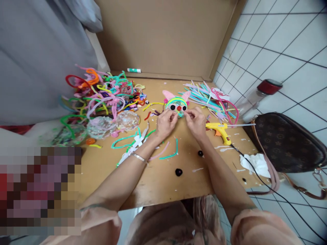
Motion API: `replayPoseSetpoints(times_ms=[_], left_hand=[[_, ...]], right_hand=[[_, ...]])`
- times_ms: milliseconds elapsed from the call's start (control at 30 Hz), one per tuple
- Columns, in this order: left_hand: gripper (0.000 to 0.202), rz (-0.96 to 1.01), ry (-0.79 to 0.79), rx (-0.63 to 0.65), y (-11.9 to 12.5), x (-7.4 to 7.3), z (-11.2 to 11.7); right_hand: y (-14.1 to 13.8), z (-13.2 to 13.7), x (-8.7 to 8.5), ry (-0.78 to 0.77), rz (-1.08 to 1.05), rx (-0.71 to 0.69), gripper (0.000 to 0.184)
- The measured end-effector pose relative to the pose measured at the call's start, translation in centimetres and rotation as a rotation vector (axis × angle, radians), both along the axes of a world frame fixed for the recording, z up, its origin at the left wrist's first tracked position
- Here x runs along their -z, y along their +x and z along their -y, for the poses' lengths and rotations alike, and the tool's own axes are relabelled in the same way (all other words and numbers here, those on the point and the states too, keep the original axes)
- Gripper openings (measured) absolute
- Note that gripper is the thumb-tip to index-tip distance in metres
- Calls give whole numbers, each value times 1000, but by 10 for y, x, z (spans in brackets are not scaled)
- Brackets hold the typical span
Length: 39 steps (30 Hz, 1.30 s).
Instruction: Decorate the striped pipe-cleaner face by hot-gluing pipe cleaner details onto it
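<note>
On the table lies an animal-face craft (179, 108) with pink ears, black round eyes, a red nose and a yellow and teal band over its forehead. My left hand (166, 123) is closed in a pinch at its lower left edge. Opposite it, my right hand (196, 122) pinches at the lower right edge. A bit of teal shows between the fingertips at the bottom of the face; what each hand holds is too small to make out. Right of my right hand rests a yellow glue gun (221, 131) with a glue stick in its back.
A heap of coloured pipe cleaners (102, 92) and clear bulging plastic pieces (102, 126) fill the left side. Straight pipe cleaners (204, 98) lie at back right. Black pompoms (178, 172), a tissue (255, 165), a black cord (252, 175) and a brown bag (288, 143) are nearer.
</note>
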<state>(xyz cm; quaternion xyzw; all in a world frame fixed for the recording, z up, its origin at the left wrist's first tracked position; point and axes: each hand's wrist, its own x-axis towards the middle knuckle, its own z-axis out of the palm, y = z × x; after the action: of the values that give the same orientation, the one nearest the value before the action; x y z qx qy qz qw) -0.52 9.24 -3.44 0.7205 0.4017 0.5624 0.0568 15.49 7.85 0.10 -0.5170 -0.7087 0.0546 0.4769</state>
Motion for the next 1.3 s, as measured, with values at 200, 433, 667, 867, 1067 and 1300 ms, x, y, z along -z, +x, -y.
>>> replayPoseSetpoints(times_ms=[200, 433, 667, 867, 1067, 1300], left_hand=[[20, -20, -14, 4, 3, -3, 4], [19, -15, -44, 18, 4, -5, 5], [21, 17, -76, -12, 4, -6, 3], [21, 44, -113, -15, 5, -3, 1], [24, 120, -118, -45, 3, -5, 2], [27, 55, -54, -87, -17, -28, -2]], right_hand=[[-3, 2, 2, -18, 70, 4, 18], [-5, 0, 6, -26, 115, 33, 19], [-13, -4, 1, -95, 69, 52, 11], [-15, -7, 3, -73, -3, 39, 12], [-9, -13, 4, -76, -7, 27, 13], [-8, -15, 0, -80, 39, 32, 14]])
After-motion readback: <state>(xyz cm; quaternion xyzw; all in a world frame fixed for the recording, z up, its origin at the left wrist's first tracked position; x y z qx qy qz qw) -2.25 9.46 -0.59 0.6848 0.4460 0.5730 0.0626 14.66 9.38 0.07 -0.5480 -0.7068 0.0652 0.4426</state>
